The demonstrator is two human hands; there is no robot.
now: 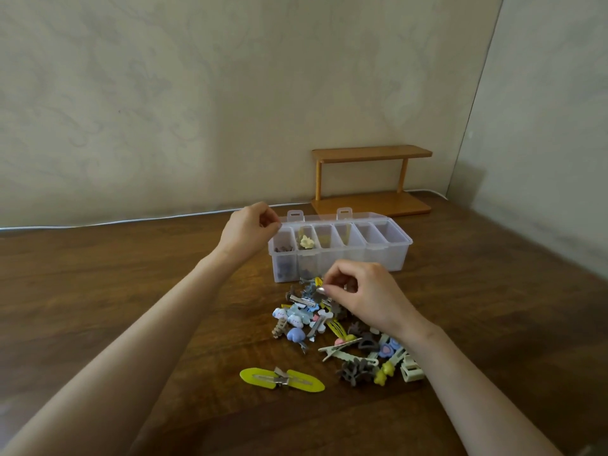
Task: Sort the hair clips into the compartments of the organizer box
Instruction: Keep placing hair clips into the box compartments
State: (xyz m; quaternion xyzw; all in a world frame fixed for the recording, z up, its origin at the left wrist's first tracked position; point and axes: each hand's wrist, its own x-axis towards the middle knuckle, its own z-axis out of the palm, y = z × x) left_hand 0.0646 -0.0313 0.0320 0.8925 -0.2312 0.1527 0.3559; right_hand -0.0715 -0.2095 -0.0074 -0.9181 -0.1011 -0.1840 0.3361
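While the left hand (249, 227) hovers over the organizer box (362, 260), grip unreadable, the right hand (365, 292) pinches a silver clip (320, 290) from the pile (297, 320); matching compartment needed next.

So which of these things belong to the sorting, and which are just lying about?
In the job: organizer box, pile of hair clips, silver clip pinched by the right hand, left hand over the box's end compartment.
Lying about: wooden shelf, white cable along the wall.

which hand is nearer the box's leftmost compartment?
Left. The left hand hovers at the leftmost compartment's far corner; right hand pinches a clip over the pile, in front of the box.
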